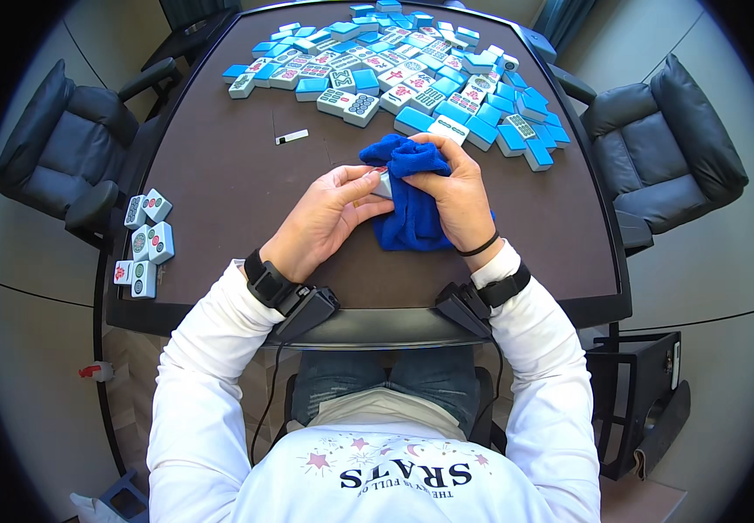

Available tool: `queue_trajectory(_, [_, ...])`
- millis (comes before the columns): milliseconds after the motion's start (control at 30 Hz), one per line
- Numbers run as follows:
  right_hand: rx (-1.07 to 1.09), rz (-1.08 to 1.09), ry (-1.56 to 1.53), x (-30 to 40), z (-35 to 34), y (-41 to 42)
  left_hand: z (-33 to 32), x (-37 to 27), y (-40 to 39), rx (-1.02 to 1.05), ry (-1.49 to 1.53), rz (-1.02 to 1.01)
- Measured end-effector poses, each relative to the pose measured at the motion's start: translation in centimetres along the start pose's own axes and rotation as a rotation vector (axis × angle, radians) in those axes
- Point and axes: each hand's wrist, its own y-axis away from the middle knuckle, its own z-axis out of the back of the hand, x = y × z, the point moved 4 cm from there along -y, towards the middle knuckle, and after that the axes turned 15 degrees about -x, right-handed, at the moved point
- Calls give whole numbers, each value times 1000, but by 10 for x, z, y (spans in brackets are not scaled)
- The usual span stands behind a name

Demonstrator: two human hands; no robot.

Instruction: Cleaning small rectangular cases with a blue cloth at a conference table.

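Observation:
Between the thumb and fingers of my left hand is a white mahjong tile with a bit of red on its face. My right hand grips a bunched blue cloth against the tile's right side, which hides part of it; the cloth hangs down over the brown tabletop. Beyond my hands a large, loose pile of blue-backed mahjong tiles spreads over the far part of the table, some face up and some face down. At the table's left edge lies a small group of face-up tiles.
A small white strip with a black end lies on the brown tabletop. The table's raised black rim runs close in front of me. Dark padded chairs stand at the left and right.

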Motion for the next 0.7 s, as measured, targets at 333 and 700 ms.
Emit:
queue_trajectory(333, [-63,-39,-90,-1,6,-2,-4,-2,2,0,-10,0])
queue_trajectory(700, [78,-26,37,3,-7,5,-1,-1,0,-68,-6,-32])
